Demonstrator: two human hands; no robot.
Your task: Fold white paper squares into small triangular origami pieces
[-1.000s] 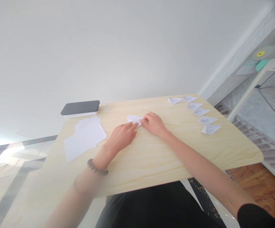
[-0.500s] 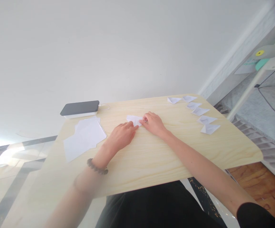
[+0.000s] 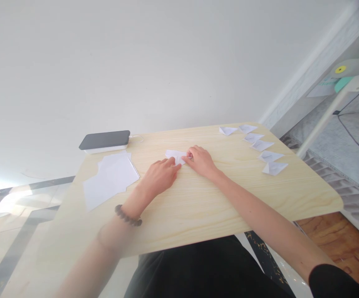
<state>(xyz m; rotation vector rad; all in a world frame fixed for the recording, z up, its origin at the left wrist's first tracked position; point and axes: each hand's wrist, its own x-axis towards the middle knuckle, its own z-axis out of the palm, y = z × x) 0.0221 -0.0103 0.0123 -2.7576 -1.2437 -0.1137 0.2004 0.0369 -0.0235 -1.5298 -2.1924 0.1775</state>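
A small folded piece of white paper lies on the light wooden table, partly covered by my fingers. My left hand, with a dark beaded bracelet at the wrist, presses its curled fingers and thumb on the paper's near left side. At the paper's right end, my right hand is closed, thumb and bent index finger pinching the edge. The exact fold under the fingertips is hidden.
White sheets lie loosely stacked at the left. Behind them a dark-screened phone rests on a white block with a cable. Several folded paper pieces line the table's right side. A pale metal pole stands beyond the right edge.
Both hands stay nearly still on the folded paper. My left fingers shift very slightly; the whole view moves a little.
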